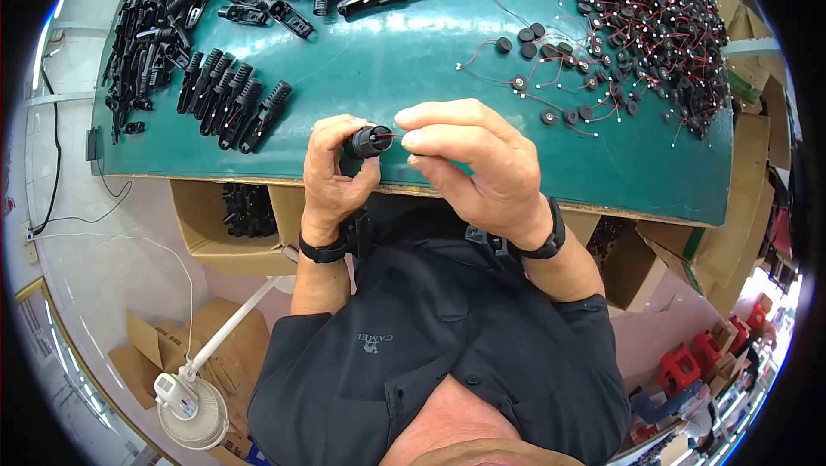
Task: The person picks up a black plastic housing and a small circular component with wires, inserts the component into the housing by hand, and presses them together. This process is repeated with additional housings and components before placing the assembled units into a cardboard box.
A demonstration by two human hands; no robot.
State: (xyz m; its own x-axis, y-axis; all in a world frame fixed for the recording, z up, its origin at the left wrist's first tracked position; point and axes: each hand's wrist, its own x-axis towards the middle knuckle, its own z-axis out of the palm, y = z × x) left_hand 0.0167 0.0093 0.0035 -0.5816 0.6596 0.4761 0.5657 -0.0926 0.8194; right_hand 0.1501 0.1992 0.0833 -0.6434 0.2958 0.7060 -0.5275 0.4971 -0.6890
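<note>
Black plug housing (370, 141) sits gripped in the left hand (331, 175) at the near edge of the green worktop (404, 53); right hand (473, 165) pinches its thin red wire (392, 135) (bare green stretches just beyond both hands).

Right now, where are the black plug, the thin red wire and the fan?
black plug (370, 141), head view, its round end.
thin red wire (391, 135), head view, its bare middle.
fan (196, 414), head view, its cage.
</note>
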